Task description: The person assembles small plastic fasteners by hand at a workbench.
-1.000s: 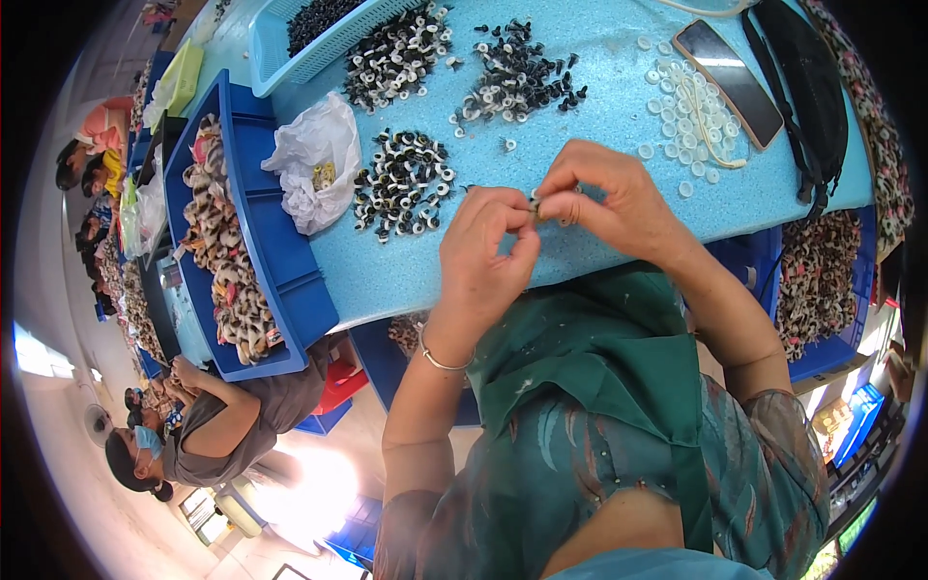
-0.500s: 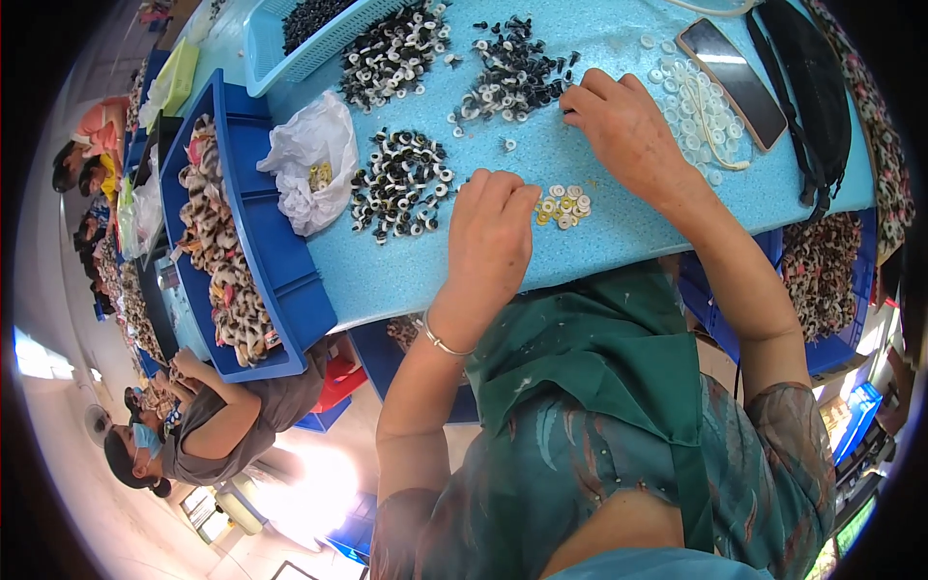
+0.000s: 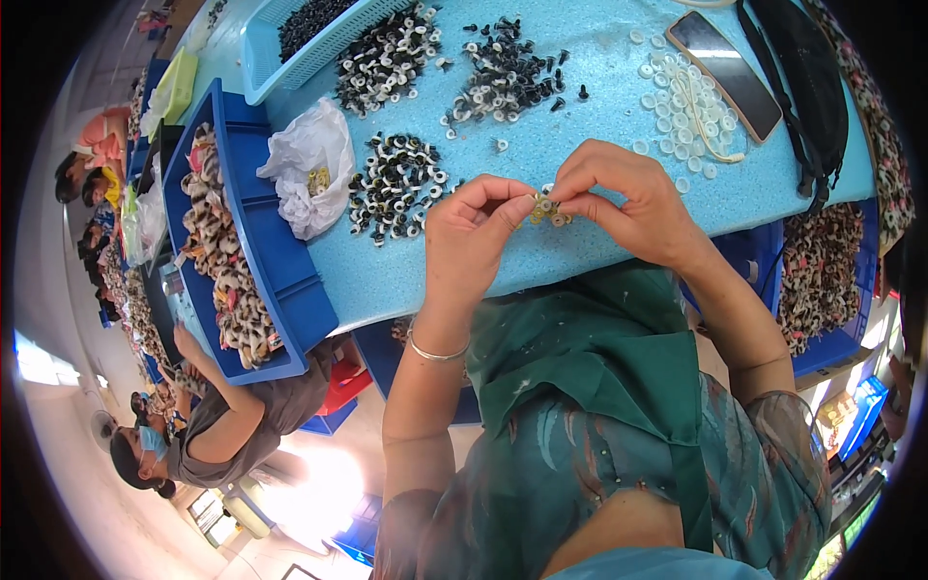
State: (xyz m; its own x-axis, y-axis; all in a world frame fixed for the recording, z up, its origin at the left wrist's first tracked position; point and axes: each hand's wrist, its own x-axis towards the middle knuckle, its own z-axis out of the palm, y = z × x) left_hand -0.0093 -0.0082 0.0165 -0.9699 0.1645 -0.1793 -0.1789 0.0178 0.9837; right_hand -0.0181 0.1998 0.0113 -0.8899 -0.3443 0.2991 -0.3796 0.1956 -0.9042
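Note:
Above a small pile of yellow and white rings (image 3: 553, 218), my two hands meet fingertip to fingertip. My left hand (image 3: 471, 235), with a silver bangle at the wrist, is closed in a pinch of thumb and forefinger. Facing it, my right hand (image 3: 628, 205) pinches as well. A tiny pale piece shows between the fingertips; which hand has it, and its exact kind, cannot be made out. To the left lies a heap of black-stemmed pieces with white and yellowish rings (image 3: 394, 188). Farther off is a heap of black stemmed pegs (image 3: 505, 72), several with white rings.
A crumpled white plastic bag (image 3: 314, 164) lies beside a blue bin (image 3: 290, 253) of patterned plush pieces. Translucent caps (image 3: 684, 116), a phone (image 3: 725, 77) and a black pouch (image 3: 807, 87) are at right. A light-blue basket (image 3: 253, 63) stands far left. A co-worker (image 3: 208, 425) sits at left.
My right hand has come back from the black pegs toward me and meets my left over the ring pile. My left fingers have shifted slightly right. The co-worker's arm has moved.

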